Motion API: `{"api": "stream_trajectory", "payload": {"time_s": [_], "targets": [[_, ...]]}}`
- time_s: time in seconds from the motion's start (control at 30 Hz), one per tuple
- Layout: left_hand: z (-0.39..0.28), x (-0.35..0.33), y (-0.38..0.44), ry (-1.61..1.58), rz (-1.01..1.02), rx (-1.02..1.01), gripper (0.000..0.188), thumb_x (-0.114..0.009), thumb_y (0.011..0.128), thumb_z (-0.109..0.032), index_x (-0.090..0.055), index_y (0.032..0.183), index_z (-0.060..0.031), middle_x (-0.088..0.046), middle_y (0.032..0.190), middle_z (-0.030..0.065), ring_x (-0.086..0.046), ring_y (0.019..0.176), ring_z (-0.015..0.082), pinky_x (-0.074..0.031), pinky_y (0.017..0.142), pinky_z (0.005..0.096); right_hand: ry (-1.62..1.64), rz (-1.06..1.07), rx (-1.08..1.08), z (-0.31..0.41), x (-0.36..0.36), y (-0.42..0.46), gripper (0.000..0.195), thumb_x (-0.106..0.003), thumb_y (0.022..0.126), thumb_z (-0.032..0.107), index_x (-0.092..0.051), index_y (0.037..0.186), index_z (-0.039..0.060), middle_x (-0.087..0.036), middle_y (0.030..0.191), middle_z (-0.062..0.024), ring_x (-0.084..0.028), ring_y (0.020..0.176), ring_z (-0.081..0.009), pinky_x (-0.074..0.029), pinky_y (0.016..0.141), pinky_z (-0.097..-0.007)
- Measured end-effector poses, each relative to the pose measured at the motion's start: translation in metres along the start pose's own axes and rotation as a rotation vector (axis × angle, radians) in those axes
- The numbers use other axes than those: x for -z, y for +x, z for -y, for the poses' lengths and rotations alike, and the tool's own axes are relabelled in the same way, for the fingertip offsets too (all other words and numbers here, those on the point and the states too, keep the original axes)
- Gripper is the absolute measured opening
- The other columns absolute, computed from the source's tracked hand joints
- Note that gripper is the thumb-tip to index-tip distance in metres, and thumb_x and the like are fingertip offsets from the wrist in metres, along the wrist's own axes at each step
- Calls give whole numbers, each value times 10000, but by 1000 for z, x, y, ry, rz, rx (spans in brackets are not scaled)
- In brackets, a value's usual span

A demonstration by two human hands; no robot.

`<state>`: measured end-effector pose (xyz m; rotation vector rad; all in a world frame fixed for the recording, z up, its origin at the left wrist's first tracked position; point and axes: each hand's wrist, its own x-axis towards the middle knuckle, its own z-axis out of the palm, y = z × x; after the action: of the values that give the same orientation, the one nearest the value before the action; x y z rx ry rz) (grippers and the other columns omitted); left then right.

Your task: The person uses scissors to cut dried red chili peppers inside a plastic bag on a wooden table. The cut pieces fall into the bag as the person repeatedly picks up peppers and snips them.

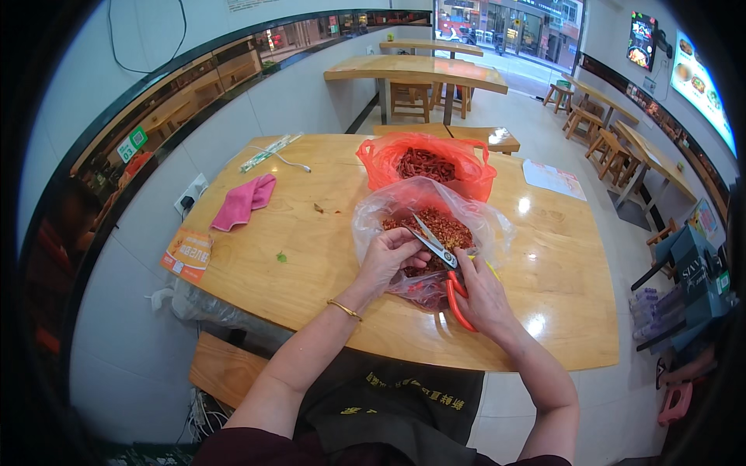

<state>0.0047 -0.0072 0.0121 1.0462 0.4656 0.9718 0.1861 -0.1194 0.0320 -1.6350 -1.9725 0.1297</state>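
My right hand [482, 297] grips the red handles of a pair of scissors [437, 247], whose metal blades stand apart and point up and left. Close to the blades is my left hand [391, 256], thumb and fingertips pinched together; whatever they may pinch is too small to make out. Both hands are over a clear plastic bag [373, 212] holding cut dried red chili pieces [451, 230] with pale seeds. Just behind it, a red plastic bag [373, 154] lies open with whole dried red chilies [425, 164] inside.
On the wooden table [303, 244] lie a pink cloth [245, 201], wrapped chopsticks [271, 152], a white cable [291, 163], an orange printed card [187, 254], a paper sheet [553, 179] and a green leaf scrap [281, 257]. A wooden bench [227, 367] stands at lower left.
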Motion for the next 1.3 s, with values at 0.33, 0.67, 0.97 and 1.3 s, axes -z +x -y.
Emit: {"api": "stream_trajectory", "payload": {"time_s": [0.33,0.67,0.97,1.3], "targets": [[1,3,1,34,-37,49,91,-598,916,-91,-611,977,-25,-678,869,91,-675,733,153,-568,637,246,-11,32,-17,1,0,-1,539,-627,843,183,-413,1304,3,-546,961,-242,-589,818,-413,-485,700,-472],[2,2,1,29,-43,-12,106,-594,919,-89,-607,997,-19,-673,886,81,-665,760,136,-568,666,247,29,-8,-20,1,2,1,557,-646,826,173,-413,1300,-5,-541,965,-249,-579,867,-407,-477,727,-469],[1,0,0,32,3,-21,124,-582,928,-100,-611,1009,-10,-671,889,79,-670,768,139,-573,663,249,16,3,-12,1,-1,0,563,-641,824,160,-400,1302,-14,-518,1007,-246,-559,921,-407,-472,778,-456],[0,0,-1,100,-17,8,120,-572,940,-130,-605,968,-18,-671,872,90,-672,746,149,-560,642,245,3,59,-35,2,0,-2,544,-629,842,180,-408,1307,5,-547,978,-246,-583,853,-428,-488,711,-470]]}}
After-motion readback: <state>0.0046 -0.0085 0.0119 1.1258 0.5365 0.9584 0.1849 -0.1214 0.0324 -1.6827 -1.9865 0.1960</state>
